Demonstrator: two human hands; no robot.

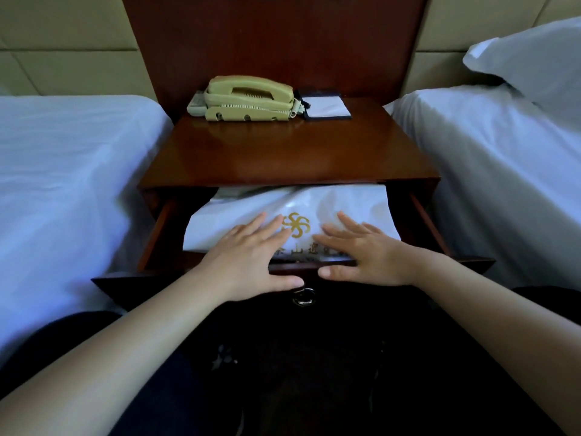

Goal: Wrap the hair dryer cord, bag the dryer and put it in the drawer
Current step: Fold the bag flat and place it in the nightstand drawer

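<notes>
The person wore dark clothing [298,372], nearly black across the lap and tinged navy at the left side. A faint pale grey print [224,357] showed on the cloth, too dim to read. The left forearm [125,357] and the right forearm [471,309] were bare to the edge of the view. The left grip [248,258] and the right grip [367,254] were bare as well, with short, rounded nails on the thumbs.
</notes>
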